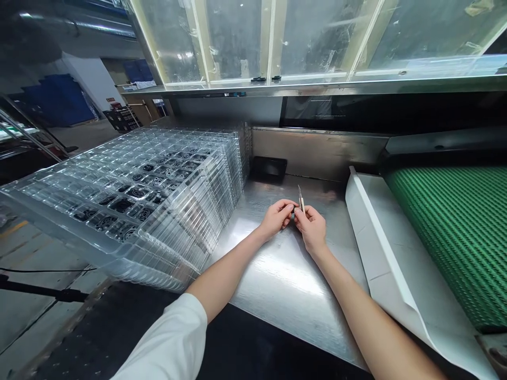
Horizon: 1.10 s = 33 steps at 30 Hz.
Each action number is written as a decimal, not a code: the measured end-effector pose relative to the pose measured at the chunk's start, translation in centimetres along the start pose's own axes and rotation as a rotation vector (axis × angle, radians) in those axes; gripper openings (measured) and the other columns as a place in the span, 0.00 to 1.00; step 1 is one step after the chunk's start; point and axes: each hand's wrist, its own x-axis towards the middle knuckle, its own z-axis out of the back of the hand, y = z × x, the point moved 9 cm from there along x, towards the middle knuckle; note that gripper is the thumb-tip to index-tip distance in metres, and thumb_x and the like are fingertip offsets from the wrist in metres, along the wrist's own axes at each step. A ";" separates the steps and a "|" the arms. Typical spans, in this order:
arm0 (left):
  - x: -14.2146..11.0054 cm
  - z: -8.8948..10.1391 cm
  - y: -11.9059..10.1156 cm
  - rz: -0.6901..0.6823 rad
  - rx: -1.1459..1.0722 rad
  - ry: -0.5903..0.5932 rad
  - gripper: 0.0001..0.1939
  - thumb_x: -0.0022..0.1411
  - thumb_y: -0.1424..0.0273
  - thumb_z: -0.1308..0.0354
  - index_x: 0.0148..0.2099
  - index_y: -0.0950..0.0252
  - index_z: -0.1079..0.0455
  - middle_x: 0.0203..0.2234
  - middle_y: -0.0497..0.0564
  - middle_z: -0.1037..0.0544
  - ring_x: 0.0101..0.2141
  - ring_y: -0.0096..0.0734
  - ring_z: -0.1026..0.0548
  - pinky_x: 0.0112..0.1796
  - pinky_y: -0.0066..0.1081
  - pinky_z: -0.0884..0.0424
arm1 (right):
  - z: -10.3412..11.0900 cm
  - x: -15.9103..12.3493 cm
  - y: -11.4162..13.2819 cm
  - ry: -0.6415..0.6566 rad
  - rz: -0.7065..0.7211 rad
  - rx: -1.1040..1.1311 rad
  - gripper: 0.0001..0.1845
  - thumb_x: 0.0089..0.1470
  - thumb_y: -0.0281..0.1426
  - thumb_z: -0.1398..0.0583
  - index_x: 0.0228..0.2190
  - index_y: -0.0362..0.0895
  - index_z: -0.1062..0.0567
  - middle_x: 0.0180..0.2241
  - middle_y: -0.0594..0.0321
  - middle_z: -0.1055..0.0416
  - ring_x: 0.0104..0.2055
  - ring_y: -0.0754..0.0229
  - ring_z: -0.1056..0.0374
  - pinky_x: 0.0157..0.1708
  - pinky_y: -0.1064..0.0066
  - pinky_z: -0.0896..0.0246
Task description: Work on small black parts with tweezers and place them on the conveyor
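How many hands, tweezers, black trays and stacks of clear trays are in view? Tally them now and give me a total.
Left hand and right hand: 2
Tweezers: 1
Black tray: 1
Stack of clear trays: 1
Total: 5

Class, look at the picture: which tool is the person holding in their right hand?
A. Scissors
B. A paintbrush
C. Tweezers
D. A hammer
C. The right hand pinches slim metal tweezers, their narrow tip pointing up.
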 end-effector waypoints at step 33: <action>0.1 1.3 -0.7 0.075 -0.410 -0.077 0.16 0.60 0.64 0.34 0.46 0.66 0.29 0.24 0.44 0.34 0.20 0.19 0.39 0.22 0.24 0.45 | 0.3 -1.1 3.5 -0.035 0.288 -0.473 0.29 0.63 0.56 0.44 0.26 0.45 0.24 0.21 0.66 0.36 0.25 0.62 0.43 0.28 0.69 0.49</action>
